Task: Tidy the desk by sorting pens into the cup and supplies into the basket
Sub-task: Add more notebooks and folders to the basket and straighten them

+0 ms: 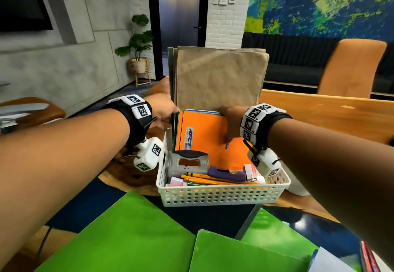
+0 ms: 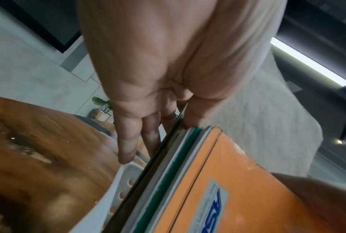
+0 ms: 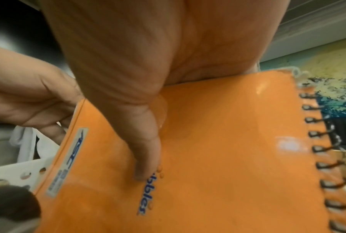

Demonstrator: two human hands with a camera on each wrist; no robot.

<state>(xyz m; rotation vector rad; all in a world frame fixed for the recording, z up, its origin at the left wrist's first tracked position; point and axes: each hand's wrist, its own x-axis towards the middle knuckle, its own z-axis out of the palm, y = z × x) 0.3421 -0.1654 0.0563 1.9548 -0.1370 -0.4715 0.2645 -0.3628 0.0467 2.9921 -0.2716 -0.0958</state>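
Head view, centre of the frame: a white perforated plastic basket [image 1: 221, 195] sits on a wooden table with dark blue inlay [image 1: 332, 112]. An orange spiral-bound notebook with a glossy cover [image 1: 211, 137] stands nearly upright at the far end of the basket, in front of a few thinner books with green and white edges and a tall stack of crumpled brown paper envelopes [image 1: 219, 77].

At left of centre, the left hand [image 1: 164, 109] takes the upper left corner of the upright stack; in the left wrist view its thumb sits on the near side and its fingers [image 2: 126, 141] reach straight down behind the books, pinching them. Right of centre, the right hand [image 1: 231, 118] holds the notebook's top edge, thumb pressed flat on the orange cover beside blue lettering in the right wrist view; its fingers are hidden behind the cover.

Lower in the basket lie a grey and black stapler [image 1: 188, 163], several yellow pencils [image 1: 213, 180] and a purple tape dispenser [image 1: 226, 173]. Across the bottom of the head view, bright green folders [image 1: 128, 235] lie spread on the table. No cup can be made out.
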